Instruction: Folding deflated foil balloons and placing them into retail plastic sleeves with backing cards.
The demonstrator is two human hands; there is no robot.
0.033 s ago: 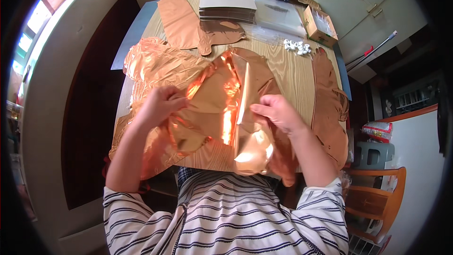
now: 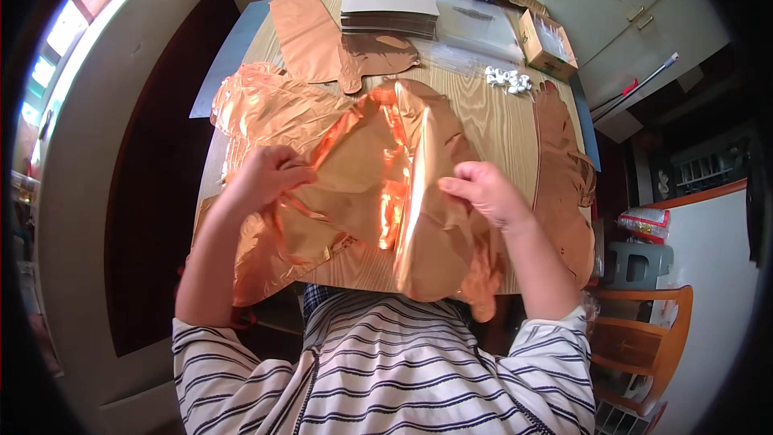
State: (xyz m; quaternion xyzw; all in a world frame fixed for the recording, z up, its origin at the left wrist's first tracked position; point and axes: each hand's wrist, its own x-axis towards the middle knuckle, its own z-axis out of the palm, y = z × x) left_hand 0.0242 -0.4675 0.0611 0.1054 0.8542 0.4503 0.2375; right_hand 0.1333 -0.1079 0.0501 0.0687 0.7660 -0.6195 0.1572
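A flat, shiny copper foil balloon [image 2: 441, 217] is stretched between my hands, partly folded, over the table's near edge. My left hand [image 2: 278, 173] pinches its left side between closed fingers. My right hand [image 2: 481, 191] grips the right side, thumb on top of the foil. A bright crease runs down the middle, and part of the foil droops past the edge toward my lap. Under and beside my left forearm lies a heap of crumpled copper foil balloons [image 2: 270, 113]; how they overlap with the held one is hard to make out.
At the back stand a stack of grey-white cards [image 2: 390, 0] and a flat copper balloon [image 2: 306, 36]. Clear plastic bags [image 2: 477, 28], a small cardboard box [image 2: 549, 42] and small white pieces [image 2: 507, 80] sit back right. More flat copper foil [image 2: 561, 185] lies along the right edge.
My right hand has shifted slightly right, drawing the foil wider. The right part now looks smoother and broader, and the crease has moved a little. My left hand has barely moved.
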